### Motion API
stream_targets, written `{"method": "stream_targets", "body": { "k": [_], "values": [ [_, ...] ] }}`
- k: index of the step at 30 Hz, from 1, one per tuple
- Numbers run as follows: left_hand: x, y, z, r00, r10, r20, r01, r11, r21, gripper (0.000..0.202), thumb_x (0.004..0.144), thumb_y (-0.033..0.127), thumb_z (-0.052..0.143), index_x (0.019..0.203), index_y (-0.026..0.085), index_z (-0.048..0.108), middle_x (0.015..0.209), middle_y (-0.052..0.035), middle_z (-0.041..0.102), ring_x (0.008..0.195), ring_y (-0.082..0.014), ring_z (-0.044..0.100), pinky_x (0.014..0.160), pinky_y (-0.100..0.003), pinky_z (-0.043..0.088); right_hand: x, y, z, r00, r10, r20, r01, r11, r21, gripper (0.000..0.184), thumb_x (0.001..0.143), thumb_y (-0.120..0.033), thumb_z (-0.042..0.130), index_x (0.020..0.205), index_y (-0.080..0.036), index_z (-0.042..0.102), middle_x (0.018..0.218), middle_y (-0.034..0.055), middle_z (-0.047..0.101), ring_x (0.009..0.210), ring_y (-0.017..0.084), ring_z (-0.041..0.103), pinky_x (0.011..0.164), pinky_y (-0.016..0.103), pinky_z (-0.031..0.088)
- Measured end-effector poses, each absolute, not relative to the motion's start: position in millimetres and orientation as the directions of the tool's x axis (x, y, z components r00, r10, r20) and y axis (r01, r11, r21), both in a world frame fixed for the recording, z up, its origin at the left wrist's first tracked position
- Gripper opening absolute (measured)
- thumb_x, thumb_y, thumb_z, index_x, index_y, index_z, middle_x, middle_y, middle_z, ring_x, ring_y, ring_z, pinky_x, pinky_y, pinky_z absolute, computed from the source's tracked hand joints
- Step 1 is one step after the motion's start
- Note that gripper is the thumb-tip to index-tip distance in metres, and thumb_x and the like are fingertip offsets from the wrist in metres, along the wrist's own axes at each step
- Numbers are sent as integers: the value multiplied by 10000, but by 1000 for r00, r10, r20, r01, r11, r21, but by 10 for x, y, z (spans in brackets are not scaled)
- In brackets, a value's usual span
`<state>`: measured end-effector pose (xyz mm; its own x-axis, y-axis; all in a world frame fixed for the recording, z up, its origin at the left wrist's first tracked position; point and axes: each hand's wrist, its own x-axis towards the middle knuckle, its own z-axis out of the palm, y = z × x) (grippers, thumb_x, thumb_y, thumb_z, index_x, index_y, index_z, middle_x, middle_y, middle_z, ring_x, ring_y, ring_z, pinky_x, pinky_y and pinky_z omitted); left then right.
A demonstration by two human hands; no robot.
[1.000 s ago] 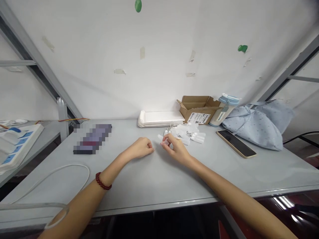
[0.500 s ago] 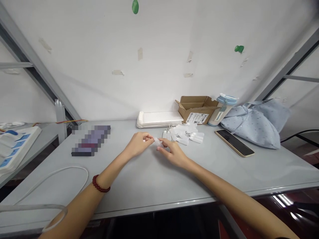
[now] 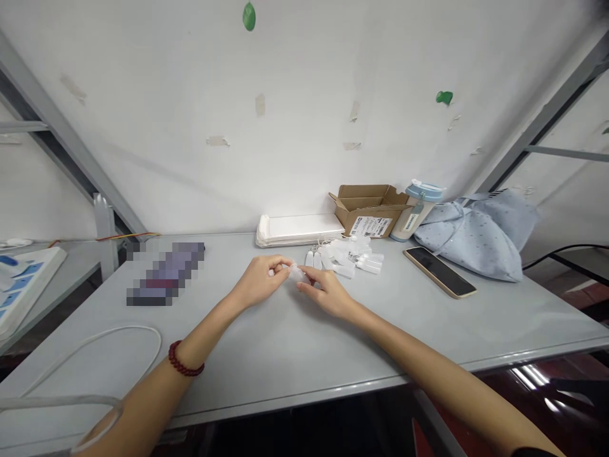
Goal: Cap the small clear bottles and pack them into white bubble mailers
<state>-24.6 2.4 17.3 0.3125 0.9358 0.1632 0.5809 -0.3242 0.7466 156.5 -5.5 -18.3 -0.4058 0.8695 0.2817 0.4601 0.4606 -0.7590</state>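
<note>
Between my two hands is a small translucent white plastic piece [image 3: 297,275], held just above the table. My left hand [image 3: 259,280] pinches its left end with thumb and index finger. On the other side, the thumb and fingers of my right hand [image 3: 332,294] close round its right edge. The fingertips cover part of it, so its full shape is hidden. Just behind my right hand lies a loose pile of similar translucent white pieces [image 3: 343,259], some with thin loops at their ends.
A stack of flat white packets [image 3: 301,230] and an open cardboard box [image 3: 368,212] stand against the wall. Right of them are a blue-lidded cup [image 3: 415,212], a light blue cloth bag [image 3: 480,238] and a phone [image 3: 440,271]. A white cable [image 3: 157,339] lies near my left forearm.
My left thumb and fingers have closed further over the left end of the plastic piece. The right hand keeps almost the same hold. The whole view has shifted slightly.
</note>
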Motion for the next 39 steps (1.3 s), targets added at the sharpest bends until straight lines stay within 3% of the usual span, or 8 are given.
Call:
{"method": "stream_targets", "body": {
  "k": [6,16,19,21,24,27,34,39],
  "values": [
    [-216,2,166,329,909,257,509,-400,762,315,850,372,451,943,206,702,903,-22,702,890,-195,589,730,-253,420,1572,-44,-228,-394,878,270,437,438,-786,467,817,-249,506,1268,-132,467,608,-46,512,594,120,483,634,256,382],
    [-197,-2,69,365,830,422,636,-553,539,298,863,341,443,870,222,716,700,-26,655,614,-147,522,624,-255,394,1563,-72,-206,-396,891,224,376,379,-846,417,823,-254,502,1226,-174,429,614,-48,574,553,109,482,595,240,386],
    [-178,-15,105,316,859,402,621,-508,597,276,839,366,482,903,224,709,645,-7,611,601,-138,496,626,-253,391,1563,-69,-211,-391,892,225,351,371,-860,389,830,-275,502,1203,-181,437,627,-38,586,557,110,489,590,242,393],
    [-176,-15,147,266,911,315,555,-412,723,279,813,394,517,911,209,701,620,5,575,573,-123,471,584,-245,381,1567,-69,-206,-383,895,229,341,368,-865,382,833,-281,501,1196,-184,436,638,-32,595,564,113,494,602,249,399],
    [-209,17,192,246,969,-8,376,-88,922,334,813,421,506,935,154,664,624,10,529,452,-71,353,449,-227,300,1575,-66,-191,-370,902,223,334,354,-874,372,832,-279,495,1185,-187,427,658,-27,598,573,118,502,618,263,404],
    [-280,71,190,273,922,-275,228,216,949,335,800,374,538,1003,119,616,741,-31,570,443,-46,347,422,-218,286,1582,-58,-181,-367,906,211,319,335,-886,363,833,-275,480,1179,-185,413,688,-23,591,577,120,512,628,274,407],
    [-363,132,141,359,879,-314,71,310,948,442,704,134,610,1141,98,551,1103,-156,623,860,-162,618,730,-285,482,1577,-42,-193,-343,911,228,321,342,-883,320,837,-292,478,1137,-201,415,671,-42,540,635,145,559,656,296,421],
    [-360,134,127,399,880,-256,-27,290,957,413,751,141,615,1151,81,536,1072,-137,669,1076,-189,589,1022,-331,387,1576,-23,-208,-331,905,265,311,370,-875,251,840,-330,493,1053,-204,454,688,-42,528,604,132,568,656,297,446]
  ]
}}
